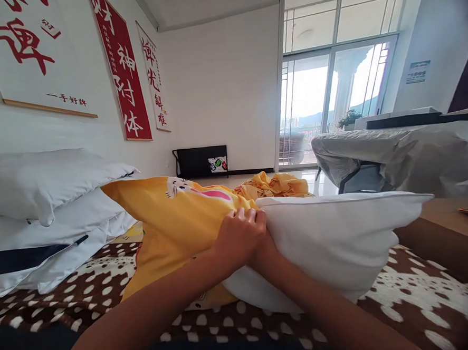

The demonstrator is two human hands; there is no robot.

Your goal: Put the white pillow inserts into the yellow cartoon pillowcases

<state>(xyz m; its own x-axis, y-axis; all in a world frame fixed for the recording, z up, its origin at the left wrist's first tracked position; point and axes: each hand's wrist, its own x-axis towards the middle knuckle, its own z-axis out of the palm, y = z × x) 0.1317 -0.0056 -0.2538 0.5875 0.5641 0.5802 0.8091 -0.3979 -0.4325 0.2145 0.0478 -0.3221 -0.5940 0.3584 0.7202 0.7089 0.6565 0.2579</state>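
Note:
A yellow pillowcase [173,215] with a printed cartoon animal face covers the left part of a white pillow [332,232]. The pillow's right half lies bare. My left hand [240,231] has its fingers curled over the pillowcase's edge, where yellow cloth meets white. Crossing just under it, my right hand [261,244] is pressed against the same spot. Its fingers are hidden behind my left hand and the cloth.
Several white pillows [53,207] are stacked at the left on a brown, white-dotted blanket [105,278]. Crumpled yellow bedding [274,185] lies beyond the pillowcase. A plastic-covered table [374,140] stands at the right, before a glass door [308,96]. A black folded item [195,161] leans on the wall.

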